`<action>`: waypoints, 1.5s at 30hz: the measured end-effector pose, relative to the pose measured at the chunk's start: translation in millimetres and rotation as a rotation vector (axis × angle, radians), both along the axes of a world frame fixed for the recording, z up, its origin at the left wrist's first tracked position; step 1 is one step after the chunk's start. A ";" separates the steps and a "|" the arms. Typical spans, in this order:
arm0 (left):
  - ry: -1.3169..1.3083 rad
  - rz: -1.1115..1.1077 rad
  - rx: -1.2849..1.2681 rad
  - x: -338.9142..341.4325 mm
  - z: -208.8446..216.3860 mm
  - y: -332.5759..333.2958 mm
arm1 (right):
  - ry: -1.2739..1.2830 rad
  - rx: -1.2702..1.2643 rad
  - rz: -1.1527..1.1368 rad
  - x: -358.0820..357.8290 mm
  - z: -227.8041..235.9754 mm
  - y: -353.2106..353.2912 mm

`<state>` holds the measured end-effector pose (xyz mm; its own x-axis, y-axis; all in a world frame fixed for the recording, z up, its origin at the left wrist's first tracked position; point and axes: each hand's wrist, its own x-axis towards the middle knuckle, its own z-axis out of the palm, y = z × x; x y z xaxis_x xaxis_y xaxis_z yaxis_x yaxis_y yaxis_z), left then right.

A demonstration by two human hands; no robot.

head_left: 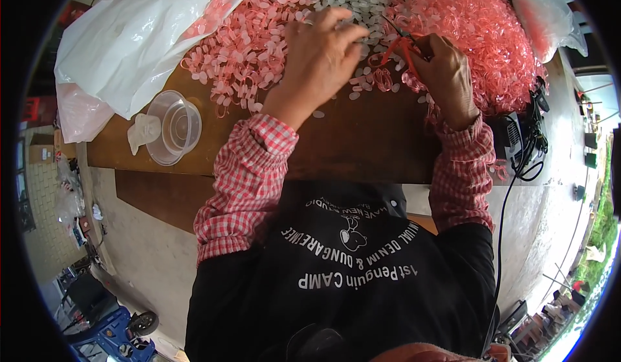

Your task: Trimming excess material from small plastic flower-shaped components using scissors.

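My right hand (446,77) is closed round a pair of scissors (400,46) with orange-red handles, their dark blades pointing up and to the left. Fingers apart and slightly blurred, my left hand (317,61) hovers over the small parts, with nothing visible in it. Beneath and left of it spreads a heap of pink and clear plastic pieces with oval ends (242,48). Whitish translucent ovals (361,0) lie between the hands at the back. To the right rises a large mound of glossy pink plastic pieces (482,38). A few loose pink loops (381,79) lie below the scissors.
A round clear plastic tub (174,129) stands at the table's left, beside a crumpled whitish piece (143,132). A large white plastic bag (129,45) covers the back left. Black cables (533,135) hang over the right edge of the brown table (362,142).
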<state>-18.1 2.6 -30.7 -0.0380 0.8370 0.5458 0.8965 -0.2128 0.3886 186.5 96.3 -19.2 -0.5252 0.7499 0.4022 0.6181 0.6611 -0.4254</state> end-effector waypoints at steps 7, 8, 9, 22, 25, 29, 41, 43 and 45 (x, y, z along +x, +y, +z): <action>0.428 0.218 -0.224 -39.9 -9.6 25.4 | 0.212 -0.004 0.093 -3.6 2.8 -0.2; 0.405 0.197 -0.365 -41.3 -5.7 26.4 | 0.160 -0.083 0.066 -3.0 3.3 -1.1; 0.408 0.198 -0.364 -44.4 -7.0 26.9 | 0.107 -0.161 0.040 -2.7 4.0 -1.7; -0.208 0.032 0.056 -23.9 5.3 21.6 | 0.220 -0.188 0.152 -7.0 -4.5 -5.7; -0.899 -0.118 0.056 -6.3 8.2 13.8 | 0.257 -0.129 0.157 -9.2 1.2 -10.3; -1.744 -0.225 -0.148 13.7 8.8 1.7 | 0.174 -0.032 0.172 -12.0 9.7 -20.0; -1.811 -0.111 -0.331 28.8 -1.6 0.9 | 0.070 0.097 0.254 -16.0 1.3 -20.0; -1.726 -0.084 -0.255 28.5 -6.7 3.1 | 0.065 0.132 0.262 -16.3 -0.8 -19.7; -1.689 -0.081 -0.203 33.3 -2.5 3.0 | 0.054 0.132 0.244 -16.3 -0.2 -21.3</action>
<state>15.2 5.6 -33.2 -0.3776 0.9116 -0.1624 -0.5218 -0.0646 0.8506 170.1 75.1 -19.4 -0.6592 0.5430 0.5202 0.4127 0.8395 -0.3534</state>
